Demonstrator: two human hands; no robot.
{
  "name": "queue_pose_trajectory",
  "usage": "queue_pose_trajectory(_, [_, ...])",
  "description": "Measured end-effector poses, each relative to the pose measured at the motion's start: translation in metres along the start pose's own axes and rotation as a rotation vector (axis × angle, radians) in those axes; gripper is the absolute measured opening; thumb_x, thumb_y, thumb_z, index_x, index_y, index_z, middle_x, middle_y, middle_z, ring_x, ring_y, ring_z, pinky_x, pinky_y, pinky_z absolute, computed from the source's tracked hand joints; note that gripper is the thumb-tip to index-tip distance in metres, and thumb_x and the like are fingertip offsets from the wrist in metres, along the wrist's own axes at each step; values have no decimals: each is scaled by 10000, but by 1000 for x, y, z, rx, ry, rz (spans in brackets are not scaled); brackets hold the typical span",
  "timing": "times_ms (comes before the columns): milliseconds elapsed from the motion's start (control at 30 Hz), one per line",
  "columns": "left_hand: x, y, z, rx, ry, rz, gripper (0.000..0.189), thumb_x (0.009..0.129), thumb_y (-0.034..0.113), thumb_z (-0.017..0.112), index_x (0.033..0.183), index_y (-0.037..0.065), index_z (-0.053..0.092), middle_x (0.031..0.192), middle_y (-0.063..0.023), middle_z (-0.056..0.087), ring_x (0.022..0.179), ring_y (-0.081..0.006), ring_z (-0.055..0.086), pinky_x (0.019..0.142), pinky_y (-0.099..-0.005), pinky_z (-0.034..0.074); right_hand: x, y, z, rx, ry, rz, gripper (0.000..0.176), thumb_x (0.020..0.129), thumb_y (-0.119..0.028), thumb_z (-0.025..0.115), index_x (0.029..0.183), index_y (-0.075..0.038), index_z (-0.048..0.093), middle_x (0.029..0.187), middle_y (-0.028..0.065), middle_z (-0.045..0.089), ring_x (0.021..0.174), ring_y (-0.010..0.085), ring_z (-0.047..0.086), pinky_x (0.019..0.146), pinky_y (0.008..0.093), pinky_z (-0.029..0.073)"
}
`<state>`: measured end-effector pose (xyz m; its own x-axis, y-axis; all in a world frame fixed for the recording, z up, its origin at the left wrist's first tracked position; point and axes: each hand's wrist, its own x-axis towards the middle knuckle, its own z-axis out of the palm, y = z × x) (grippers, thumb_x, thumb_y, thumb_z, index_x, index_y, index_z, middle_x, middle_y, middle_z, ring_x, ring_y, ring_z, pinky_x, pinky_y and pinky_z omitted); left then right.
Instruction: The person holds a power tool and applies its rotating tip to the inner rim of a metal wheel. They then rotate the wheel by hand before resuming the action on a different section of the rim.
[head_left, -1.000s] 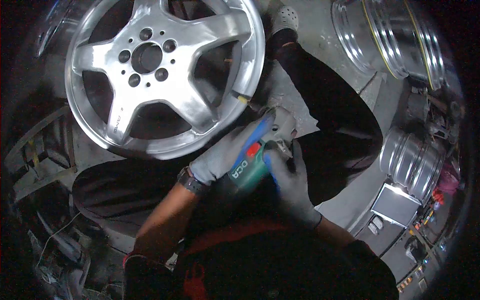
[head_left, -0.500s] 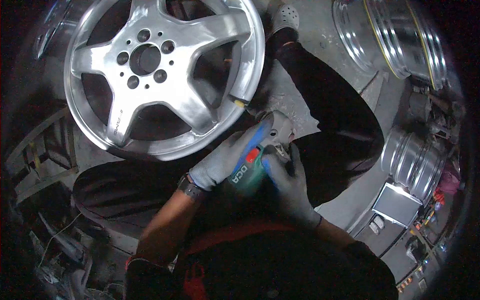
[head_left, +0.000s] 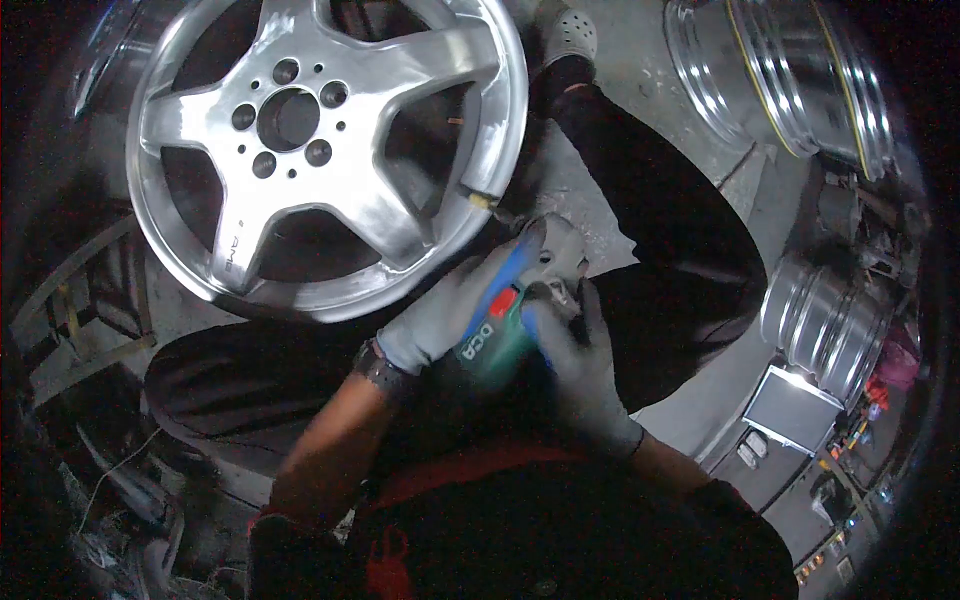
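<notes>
Both gloved hands are wrapped round a green DCA angle grinder (head_left: 495, 355) with a red switch and a grey metal head. My left hand (head_left: 450, 305), in a grey and blue glove with a watch at the wrist, grips the switch side of the body. Opposite it, my right hand (head_left: 578, 355) closes on the body close behind the head. Beyond the head, a small yellowish tip (head_left: 483, 201) meets the lower right rim of a silver five-spoke alloy wheel (head_left: 335, 185). That wheel lies face up, partly over my bent leg.
Shiny wheel barrels stand at the upper right (head_left: 790, 70) and at the right (head_left: 825, 325). Near the lower one is a bright lamp panel (head_left: 793, 408). A wooden frame (head_left: 90, 285) stands at left. My legs, in dark trousers, are spread around the wheel.
The grinder and both hands have shifted very slightly up and left. The yellowish tip stays at the rim, and the wheel looks almost unmoved.
</notes>
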<state>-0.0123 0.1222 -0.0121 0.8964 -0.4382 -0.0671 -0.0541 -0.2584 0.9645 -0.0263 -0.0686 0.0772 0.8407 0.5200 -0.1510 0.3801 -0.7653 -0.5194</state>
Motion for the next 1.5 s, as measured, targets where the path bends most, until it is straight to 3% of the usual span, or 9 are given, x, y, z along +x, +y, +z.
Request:
queue_pose_trajectory(33, [9,4,-3,-58,-22,-32,639,928,119,554,1524,94,325,1335,-302,529,1236,-445,541,1046,-453,442,4,-2,0,-2,0,1,578,970,-148,627,1434,42,342,1271,106,562,1138,165,557,1003,324,448])
queue_pose_trajectory(100, [13,4,-7,-45,-77,-91,663,914,118,571,1527,94,321,1357,-301,518,1251,-429,537,1064,-442,431,15,-15,-4,1211,176,719,537,974,-140,617,1420,37,376,1268,108,563,1139,174,558,1011,326,444])
queue_pose_trajectory(433, [-3,2,-3,-63,20,-18,685,921,138,581,1542,84,298,1395,-280,500,1280,-404,522,1086,-427,410,3,-12,10,976,114,469,580,934,-125,690,1391,25,367,1263,129,539,1166,192,559,995,332,470])
queue_pose_trajectory(800, [-16,19,-9,-294,-101,-330,593,970,112,517,1526,44,323,1476,-251,444,1361,-347,459,1139,-397,355,5,-24,10,1420,119,746,529,950,-88,655,1385,2,368,1254,109,555,1133,181,575,997,330,468])
queue_pose_trajectory(933, [-5,6,-7,-88,-54,-109,590,969,115,526,1521,43,330,1488,-250,434,1372,-344,452,1147,-396,350,8,-16,-2,1362,56,777,564,946,-83,658,1405,10,344,1256,112,551,1143,184,569,1008,331,461])
queue_pose_trajectory(1000, [8,18,-14,-16,-95,-107,586,966,106,528,1515,36,335,1485,-251,438,1373,-350,453,1148,-398,351,3,-5,-6,137,9,41,588,940,-88,667,1414,10,334,1254,113,552,1144,185,568,1010,335,461])
queue_pose_trajectory(1033, [9,17,-12,-17,-96,-104,586,966,106,528,1515,36,335,1485,-251,438,1373,-350,453,1148,-398,351,3,-5,-1,135,11,42,588,940,-88,667,1414,10,334,1254,113,552,1144,185,568,1010,335,461])
queue_pose_trajectory(1100, [9,12,-8,-142,-24,15,600,953,109,542,1513,44,336,1453,-262,466,1348,-370,476,1131,-401,370,2,-9,11,1268,185,635,589,937,-100,674,1412,3,342,1255,113,548,1142,188,568,999,337,469])
queue_pose_trajectory(1500, [9,6,-6,-58,-65,-21,664,909,125,600,1517,72,339,1354,-282,518,1227,-401,549,1036,-418,447,4,-16,-1,1226,193,691,567,940,-122,678,1390,24,364,1281,126,525,1153,177,559,975,347,482])
